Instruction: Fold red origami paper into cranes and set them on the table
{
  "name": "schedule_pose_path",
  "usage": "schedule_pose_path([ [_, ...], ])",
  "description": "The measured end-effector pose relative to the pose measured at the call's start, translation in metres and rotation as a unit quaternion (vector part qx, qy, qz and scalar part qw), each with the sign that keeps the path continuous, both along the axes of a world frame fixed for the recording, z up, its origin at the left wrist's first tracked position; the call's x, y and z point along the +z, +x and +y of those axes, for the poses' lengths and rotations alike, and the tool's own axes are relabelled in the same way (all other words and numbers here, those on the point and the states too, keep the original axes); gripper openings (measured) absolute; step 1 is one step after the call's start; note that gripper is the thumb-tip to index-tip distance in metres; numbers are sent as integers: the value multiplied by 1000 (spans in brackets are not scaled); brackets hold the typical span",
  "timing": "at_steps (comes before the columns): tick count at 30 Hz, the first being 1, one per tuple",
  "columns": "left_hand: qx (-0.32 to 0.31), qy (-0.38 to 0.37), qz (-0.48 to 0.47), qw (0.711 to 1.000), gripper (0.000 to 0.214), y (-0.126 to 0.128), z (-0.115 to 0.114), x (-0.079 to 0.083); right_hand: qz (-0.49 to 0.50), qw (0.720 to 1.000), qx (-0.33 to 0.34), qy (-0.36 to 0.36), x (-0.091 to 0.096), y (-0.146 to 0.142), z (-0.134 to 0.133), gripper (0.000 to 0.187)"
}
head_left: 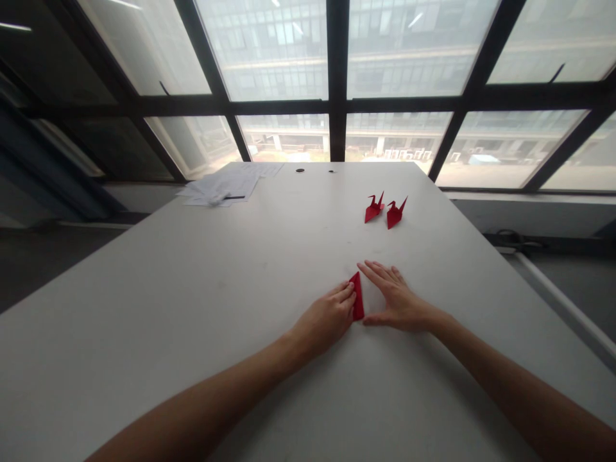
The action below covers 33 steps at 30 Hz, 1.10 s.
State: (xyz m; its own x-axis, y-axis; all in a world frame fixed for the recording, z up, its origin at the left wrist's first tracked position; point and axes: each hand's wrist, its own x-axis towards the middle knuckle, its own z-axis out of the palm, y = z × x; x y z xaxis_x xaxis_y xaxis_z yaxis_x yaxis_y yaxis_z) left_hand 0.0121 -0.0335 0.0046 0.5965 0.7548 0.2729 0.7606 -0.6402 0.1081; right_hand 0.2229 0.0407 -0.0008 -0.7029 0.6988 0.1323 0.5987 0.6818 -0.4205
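Note:
A piece of red origami paper (358, 301), folded into a narrow pointed shape, lies on the white table (192, 359). My left hand (332, 314) holds it down from the left, its fingers pressed together over the paper's left side and hiding part of it. Just to the right, my right hand (397, 298) is open, thumb and fingers spread around the paper's right edge. The thumb tip is close to the lower right corner; whether it touches I cannot tell. Farther back stand two finished red paper cranes, a left one (374, 210) and a right one (395, 215).
Loose white sheets (231, 183) lie at the table's far left, with a dark pen (235, 197) on them. A round dark table hole (300, 171) and a small dark object (332, 171) are near the far edge. Large windows (283, 51) rise behind.

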Motion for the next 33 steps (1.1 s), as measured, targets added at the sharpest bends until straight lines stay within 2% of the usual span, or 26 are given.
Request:
schedule_pose_path([
  [3, -9, 1, 4, 1000, 36, 0, 1, 0, 52, 997, -27, 43, 0, -2, -2, 57],
  [5, -5, 1, 2, 1000, 39, 1, -1, -2, 36, 997, 8, 62, 0, -5, -5, 51],
  [7, 18, 0, 5, 1000, 42, 4, -6, -6, -13, 996, 67, 60, -1, -8, -9, 54],
  [9, 59, -1, 13, 998, 47, 6, -12, -9, -50, 993, 90, 56, -1, -10, -12, 57],
  [12, 77, -13, 22, 997, 55, 6, -20, -10, -69, 992, 87, 61, -1, -10, -14, 59],
  [15, 78, -33, -11, 996, 51, -2, -19, -1, -72, 992, 81, 65, -1, -11, -16, 60],
  [19, 160, -19, -74, 984, 43, -12, -14, 13, -63, 993, 71, 71, -1, -13, -18, 63],
  [22, 124, -59, -33, 990, 45, -9, -19, 12, -55, 994, 70, 67, -2, -14, -18, 63],
  [24, 116, -66, 2, 991, 57, -4, -25, 7, -54, 994, 69, 64, -1, -14, -18, 63],
  [27, 122, -47, 30, 991, 66, 3, -35, 0, -55, 994, 65, 63, -1, -15, -18, 63],
  [33, 102, -29, 28, 994, 65, 4, -44, -7, -43, 995, 68, 52, -2, -14, -16, 64],
])
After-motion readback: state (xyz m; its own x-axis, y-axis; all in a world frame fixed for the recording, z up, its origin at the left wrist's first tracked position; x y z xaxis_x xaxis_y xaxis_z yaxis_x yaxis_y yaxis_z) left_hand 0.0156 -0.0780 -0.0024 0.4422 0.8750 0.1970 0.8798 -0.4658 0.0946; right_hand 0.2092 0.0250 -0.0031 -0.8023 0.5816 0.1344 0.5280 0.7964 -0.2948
